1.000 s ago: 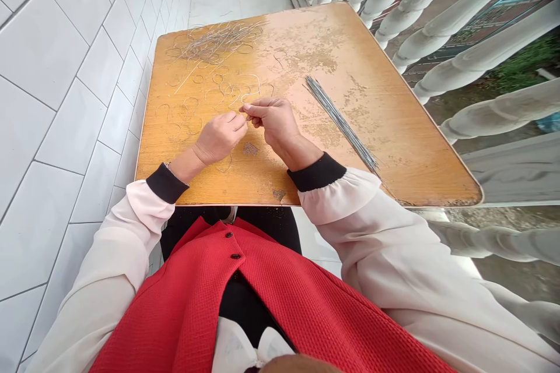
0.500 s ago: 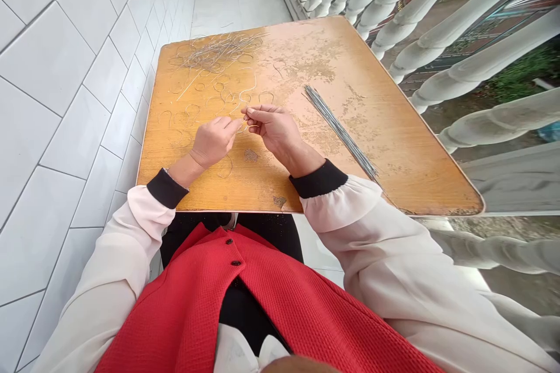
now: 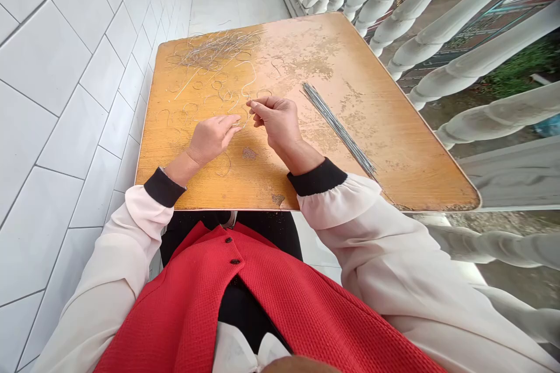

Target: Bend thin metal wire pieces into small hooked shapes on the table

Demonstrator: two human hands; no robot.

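A thin, pale metal wire (image 3: 255,73) curves in an S above the table, its lower part running down between my hands. My right hand (image 3: 280,119) pinches the wire between thumb and fingertips. To its lower left, my left hand (image 3: 212,137) has its fingers drawn together around the wire's lower end; the exact grip is partly hidden. Both hands are just over the wooden table (image 3: 324,145). Several small bent wire pieces (image 3: 190,109) lie spread beyond and left of my left hand. A bundle of straight grey wires (image 3: 339,131) rests to the right of my right hand.
A tangled heap of wires (image 3: 219,49) lies at the table's far left corner. A white tiled wall (image 3: 65,128) runs close along the left side. White balusters (image 3: 431,52) line the right side.
My right hand has moved slightly up and right, apart from my left hand, and the gap between them has widened. The left fingers have straightened a little.
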